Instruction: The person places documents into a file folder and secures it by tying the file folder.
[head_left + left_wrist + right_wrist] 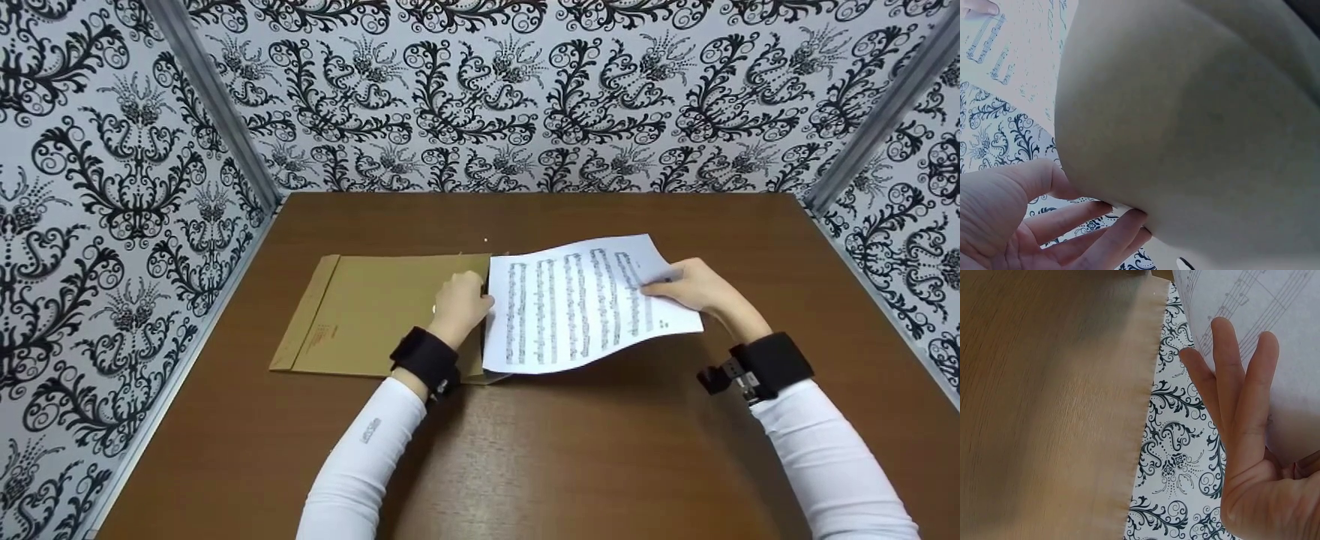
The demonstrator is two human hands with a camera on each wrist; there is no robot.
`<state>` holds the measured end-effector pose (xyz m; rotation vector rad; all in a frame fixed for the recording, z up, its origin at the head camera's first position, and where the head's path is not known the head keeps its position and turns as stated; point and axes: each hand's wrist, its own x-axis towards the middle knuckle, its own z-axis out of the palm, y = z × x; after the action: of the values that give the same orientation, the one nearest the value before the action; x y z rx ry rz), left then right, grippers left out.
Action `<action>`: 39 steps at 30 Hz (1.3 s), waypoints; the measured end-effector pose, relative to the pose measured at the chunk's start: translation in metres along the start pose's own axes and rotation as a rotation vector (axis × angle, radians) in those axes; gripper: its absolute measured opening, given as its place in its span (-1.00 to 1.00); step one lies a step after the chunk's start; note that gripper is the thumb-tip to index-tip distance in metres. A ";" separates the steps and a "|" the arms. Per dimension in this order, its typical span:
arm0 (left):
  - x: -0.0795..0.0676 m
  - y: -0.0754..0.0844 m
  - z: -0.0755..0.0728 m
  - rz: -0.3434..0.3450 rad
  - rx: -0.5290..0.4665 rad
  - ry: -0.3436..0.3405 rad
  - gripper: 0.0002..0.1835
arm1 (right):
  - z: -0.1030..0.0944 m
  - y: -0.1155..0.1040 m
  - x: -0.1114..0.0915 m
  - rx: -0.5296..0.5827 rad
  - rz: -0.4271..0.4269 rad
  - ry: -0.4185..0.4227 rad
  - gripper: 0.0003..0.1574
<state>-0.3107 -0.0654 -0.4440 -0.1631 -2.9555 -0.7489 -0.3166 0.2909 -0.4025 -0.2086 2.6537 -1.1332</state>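
Observation:
A brown paper envelope point(382, 315) lies on the table, its open end facing right. My left hand point(461, 304) grips it at that opening; in the left wrist view the thumb and fingers point(1120, 233) pinch the envelope's edge point(1185, 129). White sheet music point(570, 307) extends from the mouth of the envelope, with its right part bowed up off the table. At its right edge my right hand point(690, 286) holds the sheet, thumb on top and the other fingers underneath. From below, the right wrist view shows straight fingers point(1230, 377) under the paper point(1297, 371).
The brown wooden table point(555, 450) runs back to a wall point(480, 97) with black scroll patterns, and similar panels stand on both sides. Black bands point(427, 360) sit around both wrists. A small white dot shows on the table behind the envelope.

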 end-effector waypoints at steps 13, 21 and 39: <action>-0.004 0.009 -0.005 0.007 0.065 0.035 -0.83 | 0.001 -0.002 0.000 -0.018 -0.005 -0.029 -0.40; -0.006 0.011 -0.005 0.016 0.083 0.080 -0.85 | -0.001 0.001 0.001 -0.044 -0.004 -0.057 -0.41; -0.005 0.012 -0.002 0.021 0.106 0.085 -0.87 | 0.000 -0.012 0.000 -0.034 -0.012 -0.079 -0.40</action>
<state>-0.3045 -0.0559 -0.4369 -0.1508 -2.8994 -0.5792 -0.3163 0.2831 -0.3938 -0.2706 2.6074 -1.0612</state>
